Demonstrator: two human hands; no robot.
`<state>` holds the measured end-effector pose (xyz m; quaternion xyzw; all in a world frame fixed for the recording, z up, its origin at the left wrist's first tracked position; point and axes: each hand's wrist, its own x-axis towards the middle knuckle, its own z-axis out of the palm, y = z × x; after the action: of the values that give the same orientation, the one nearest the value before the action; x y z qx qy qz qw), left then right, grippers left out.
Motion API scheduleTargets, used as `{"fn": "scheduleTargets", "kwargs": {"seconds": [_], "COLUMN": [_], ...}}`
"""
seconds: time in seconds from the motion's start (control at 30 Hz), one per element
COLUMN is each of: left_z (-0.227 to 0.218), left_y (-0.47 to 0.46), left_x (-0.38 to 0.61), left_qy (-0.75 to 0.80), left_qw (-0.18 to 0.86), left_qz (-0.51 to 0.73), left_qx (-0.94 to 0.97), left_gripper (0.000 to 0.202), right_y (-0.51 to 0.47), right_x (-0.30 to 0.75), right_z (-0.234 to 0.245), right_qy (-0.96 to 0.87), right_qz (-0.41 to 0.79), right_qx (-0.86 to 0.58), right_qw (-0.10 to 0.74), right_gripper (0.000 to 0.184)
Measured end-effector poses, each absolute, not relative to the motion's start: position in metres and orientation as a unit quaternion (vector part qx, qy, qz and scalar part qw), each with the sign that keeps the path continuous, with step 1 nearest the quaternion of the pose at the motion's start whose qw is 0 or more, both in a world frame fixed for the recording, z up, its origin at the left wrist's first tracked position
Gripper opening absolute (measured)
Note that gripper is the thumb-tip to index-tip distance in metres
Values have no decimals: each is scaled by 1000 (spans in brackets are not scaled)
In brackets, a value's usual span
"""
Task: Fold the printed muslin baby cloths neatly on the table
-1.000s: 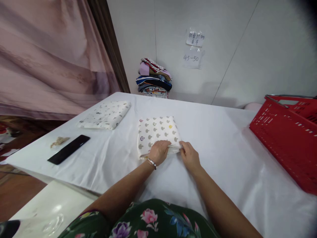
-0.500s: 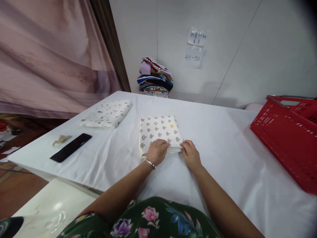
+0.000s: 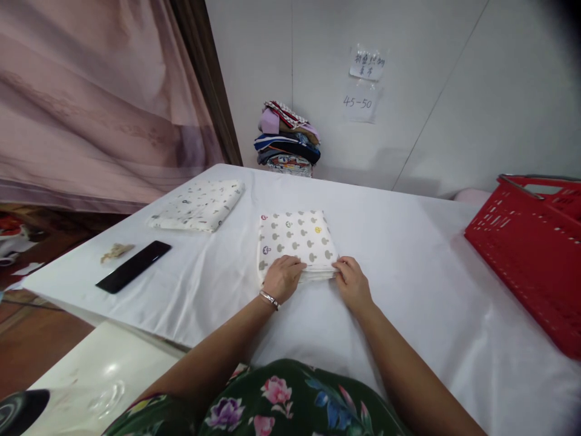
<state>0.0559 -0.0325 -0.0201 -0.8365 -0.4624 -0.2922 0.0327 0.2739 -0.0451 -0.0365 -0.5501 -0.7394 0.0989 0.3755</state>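
Note:
A folded white cloth (image 3: 297, 239) printed with grey, purple and yellow mushroom-like shapes lies in layers in front of me. My left hand (image 3: 284, 277) rests on its near edge, left of the middle, fingers bent over the top layer. At the near right corner, my right hand (image 3: 354, 280) pinches the stacked edges between thumb and fingers. A silver bracelet (image 3: 270, 300) circles my left wrist. The undersides of the layers are hidden.
A second folded patterned cloth (image 3: 200, 206) lies at the back left of the white-covered table (image 3: 408, 272). Nearer are a black flat object (image 3: 134, 267) and a small beige item (image 3: 117, 252). A red basket (image 3: 531, 254) stands right; folded fabrics (image 3: 288, 142) are piled behind.
My left hand has slid slightly left along the cloth's near edge. My right hand stays at the corner. The whole view has shifted a little.

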Motion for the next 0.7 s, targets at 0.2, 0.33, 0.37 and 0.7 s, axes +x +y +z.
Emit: {"fn": "scheduleTargets", "kwargs": {"seconds": [0.2, 0.33, 0.37, 0.7], "left_z": [-14, -14, -15, -12], "left_y": [-42, -41, -39, -49], "left_x": [70, 77, 78, 51], "left_qy": [-463, -437, -434, -438], "left_qw": [31, 36, 34, -11], "left_qz": [-311, -315, -310, -297], "left_qx": [-830, -842, -845, -848], "left_gripper": [22, 15, 14, 15], "right_y": [-44, -43, -43, -44], "right_x": [275, 276, 276, 278], "right_z": [-34, -36, -36, -39], "right_qy": [-746, -739, -739, -747], "right_qz": [106, 107, 106, 101], "right_qx": [-529, -530, -531, -539], "right_qw": [390, 402, 401, 376], "right_gripper": [26, 26, 26, 25]}}
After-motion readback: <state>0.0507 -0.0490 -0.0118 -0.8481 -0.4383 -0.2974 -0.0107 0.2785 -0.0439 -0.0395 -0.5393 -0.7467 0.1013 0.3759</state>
